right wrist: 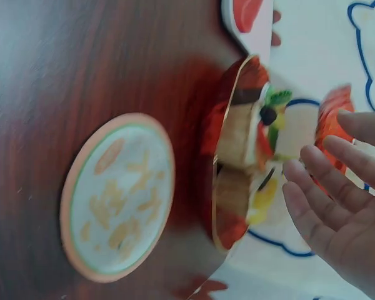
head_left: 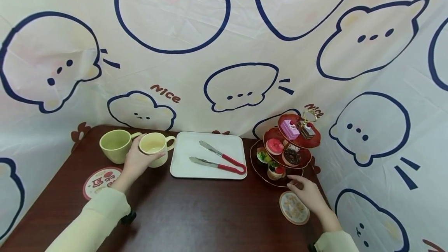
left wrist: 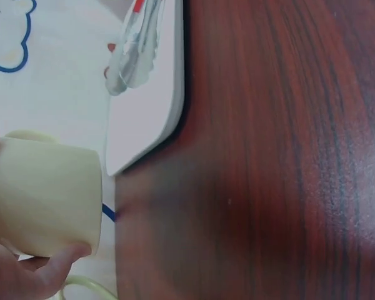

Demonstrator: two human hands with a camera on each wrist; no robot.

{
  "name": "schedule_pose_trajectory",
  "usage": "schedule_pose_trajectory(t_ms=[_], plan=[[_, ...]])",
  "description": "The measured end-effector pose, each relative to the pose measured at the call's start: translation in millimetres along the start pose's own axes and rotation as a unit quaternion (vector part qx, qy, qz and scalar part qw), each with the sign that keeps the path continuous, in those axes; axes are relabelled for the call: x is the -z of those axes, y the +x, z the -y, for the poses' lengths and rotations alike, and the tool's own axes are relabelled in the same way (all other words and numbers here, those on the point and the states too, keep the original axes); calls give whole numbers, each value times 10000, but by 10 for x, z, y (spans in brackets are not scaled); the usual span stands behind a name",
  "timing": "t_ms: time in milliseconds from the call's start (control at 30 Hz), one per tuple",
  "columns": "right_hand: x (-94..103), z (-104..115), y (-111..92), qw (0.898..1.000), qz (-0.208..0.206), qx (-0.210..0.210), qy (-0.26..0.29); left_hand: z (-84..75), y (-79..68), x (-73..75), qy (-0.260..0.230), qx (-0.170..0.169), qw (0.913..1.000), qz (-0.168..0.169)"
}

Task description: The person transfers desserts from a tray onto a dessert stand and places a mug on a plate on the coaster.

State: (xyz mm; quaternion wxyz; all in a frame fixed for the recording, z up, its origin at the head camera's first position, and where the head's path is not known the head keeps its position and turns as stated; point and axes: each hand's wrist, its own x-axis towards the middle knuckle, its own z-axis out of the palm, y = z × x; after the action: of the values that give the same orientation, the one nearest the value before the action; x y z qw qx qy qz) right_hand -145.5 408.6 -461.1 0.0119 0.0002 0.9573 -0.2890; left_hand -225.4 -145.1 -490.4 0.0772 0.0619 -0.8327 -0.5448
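Observation:
In the head view my left hand (head_left: 135,163) grips a pale yellow mug (head_left: 159,161) by its body, its handle turned right. The left wrist view shows this mug (left wrist: 47,194) sideways, with thumb and fingers on opposite sides. Left of it stands a green mug (head_left: 116,151), its handle partly behind the hand. My right hand (head_left: 308,194) has loosely bent fingers and holds nothing. It hovers beside the lowest tier of a red three-tier stand (head_left: 308,142), above a round coaster (head_left: 293,209). The right wrist view shows relaxed, spread fingers.
A white tray (head_left: 183,149) at the back centre carries red-handled tongs (head_left: 228,168). Cakes, donuts and fruit tarts sit on the stand's tiers. A pink-rimmed coaster (head_left: 99,182) lies by my left forearm. A patterned cloth (head_left: 189,77) hangs behind the dark table (head_left: 210,213).

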Motion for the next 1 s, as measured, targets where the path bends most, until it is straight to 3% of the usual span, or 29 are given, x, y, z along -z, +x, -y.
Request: schedule_pose_trajectory(t_ms=[567,1000], plan=[[-80,593,125,9944,-18,999,346,-275,-206,-66,-176,-592,9961,629],[-303,892,183,9881,167,1390,639,-468,-376,-179,-11,-763,9910,1100]])
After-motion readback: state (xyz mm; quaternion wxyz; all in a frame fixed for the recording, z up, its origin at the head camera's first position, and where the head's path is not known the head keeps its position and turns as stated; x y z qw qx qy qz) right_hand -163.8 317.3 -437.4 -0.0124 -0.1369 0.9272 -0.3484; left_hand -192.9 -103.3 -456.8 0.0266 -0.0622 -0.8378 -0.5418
